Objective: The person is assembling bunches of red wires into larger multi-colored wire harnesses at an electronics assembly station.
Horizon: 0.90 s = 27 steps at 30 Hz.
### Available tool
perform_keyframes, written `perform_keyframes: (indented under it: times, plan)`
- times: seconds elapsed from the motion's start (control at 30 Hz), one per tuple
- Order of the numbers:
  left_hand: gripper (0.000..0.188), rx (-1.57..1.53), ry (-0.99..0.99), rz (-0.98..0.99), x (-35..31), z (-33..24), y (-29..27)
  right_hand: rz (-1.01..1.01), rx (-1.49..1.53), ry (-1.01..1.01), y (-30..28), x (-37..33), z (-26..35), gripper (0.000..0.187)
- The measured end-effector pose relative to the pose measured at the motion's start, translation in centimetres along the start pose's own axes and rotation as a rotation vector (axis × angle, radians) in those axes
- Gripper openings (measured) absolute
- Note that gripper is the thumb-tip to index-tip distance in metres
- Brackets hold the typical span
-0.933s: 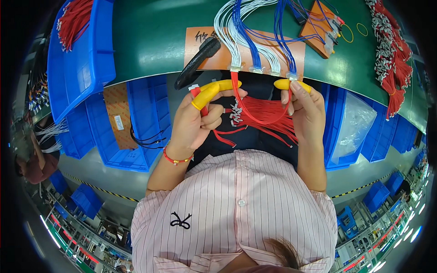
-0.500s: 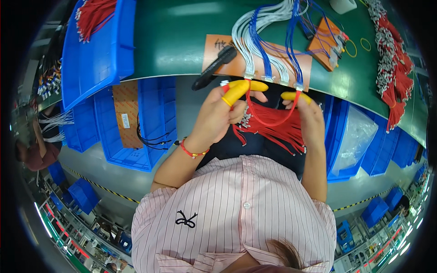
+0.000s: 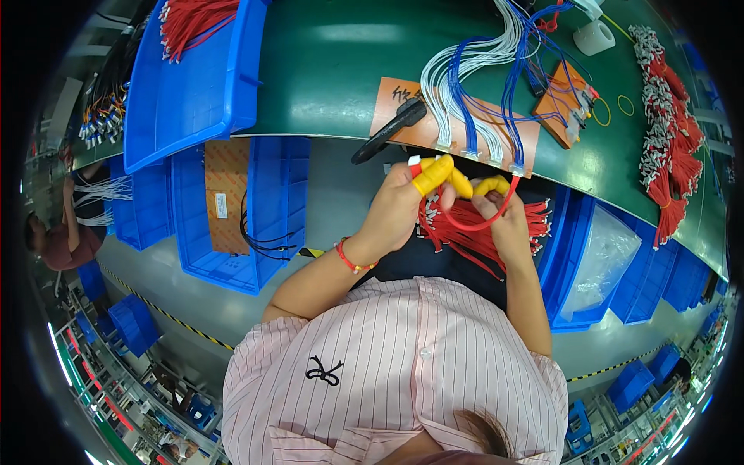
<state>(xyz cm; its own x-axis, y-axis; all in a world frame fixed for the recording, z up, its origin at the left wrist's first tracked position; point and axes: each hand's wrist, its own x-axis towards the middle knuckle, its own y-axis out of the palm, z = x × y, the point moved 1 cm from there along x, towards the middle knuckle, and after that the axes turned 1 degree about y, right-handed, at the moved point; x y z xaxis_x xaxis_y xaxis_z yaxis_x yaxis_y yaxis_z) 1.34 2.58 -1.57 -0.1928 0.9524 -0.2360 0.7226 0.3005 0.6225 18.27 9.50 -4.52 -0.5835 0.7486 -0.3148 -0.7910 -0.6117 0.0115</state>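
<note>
A red cable [image 3: 474, 229] hangs in a loop, its right end at the rightmost socket of an orange test board [image 3: 391, 101]. My left hand [image 3: 391, 213], with yellow finger covers, is closed on red cable. A white connector [image 3: 415, 161] sticks up from its grip. The loop's other end disappears among its fingertips. My right hand [image 3: 505, 221], also with yellow finger covers, is closed close by, with the loop across it; what its fingertips pinch is hidden. Below both hands, a bundle of red cables [image 3: 473, 244] lies on my lap.
White and blue wires [image 3: 446, 70] run to the board on the green table [image 3: 333, 77], beside a black tool handle [image 3: 387, 132]. An orange block [image 3: 562, 108] and red bundles [image 3: 674, 155] lie rightward. Blue bins [image 3: 186, 93] stand at left. Another person [image 3: 66, 232] is at far left.
The loop's left end has come away from the board's left socket into my left hand. My right hand has moved down and left from the plug, its index finger now curled. The view has shifted.
</note>
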Motion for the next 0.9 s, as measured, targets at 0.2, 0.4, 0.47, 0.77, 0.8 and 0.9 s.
perform_keyframes:
  times: [0.2, 0.4, 0.47, 0.77, 0.8, 0.9]
  plan:
    - [0.034, -0.448, -0.518, 0.215, -4.6, 0.1, -0.5, -0.105, -0.015, -0.162, 0.3, -1.4, 1.0, 0.009]
    - [0.03, 0.037, -0.236, -0.091, -4.2, -0.1, 0.4, -0.121, -0.28, -0.46, 2.1, -1.8, 2.9, 0.017]
    - [0.026, 0.105, -0.179, -0.08, -3.7, 0.2, 0.3, -0.103, -0.406, -0.464, 2.7, -1.8, 3.3, 0.017]
    - [0.027, 0.0, -0.019, -0.083, -1.1, -0.3, -0.8, 0.084, -0.109, 0.149, -3.5, -2.4, 2.8, 0.017]
    - [0.027, 0.006, -0.022, -0.082, -0.9, -0.2, -0.8, 0.053, -0.047, 0.163, -4.7, -2.4, 2.2, 0.016]
    - [0.026, 0.048, -0.022, -0.102, -0.8, 0.0, -1.0, -0.05, 0.306, 0.124, -5.8, -2.7, 1.3, 0.015]
